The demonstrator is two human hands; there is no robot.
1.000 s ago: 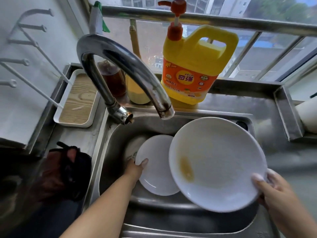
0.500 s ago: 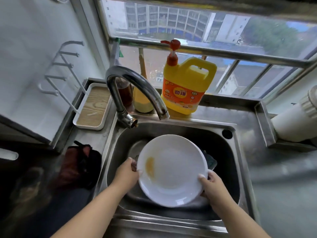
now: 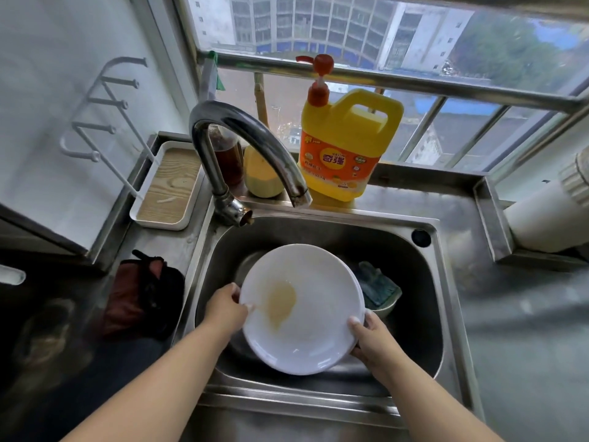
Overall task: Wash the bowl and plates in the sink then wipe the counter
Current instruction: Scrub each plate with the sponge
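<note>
A white plate (image 3: pixel 315 317) with a brown sauce smear lies low in the steel sink (image 3: pixel 427 301). My left hand (image 3: pixel 224 309) grips its left rim, thumb on top. Its right rim is held by my right hand (image 3: pixel 371 338), fingers curled under the edge. The plate hides a second white plate beneath; only a thin edge shows on the right. Behind the plate to the right, a bowl (image 3: pixel 387 306) holds a green sponge (image 3: pixel 377 285).
The curved tap (image 3: pixel 248 148) arches over the sink's back left. A yellow detergent jug (image 3: pixel 345 148) with a red pump stands on the ledge behind. A dark red cloth (image 3: pixel 143 295) lies on the counter at left, and a white tray (image 3: pixel 165 186) sits behind it.
The big plate went from raised at the right, held by my right hand alone, down over the smaller plate in the sink. My left hand left the small plate and took the big plate's left rim.
</note>
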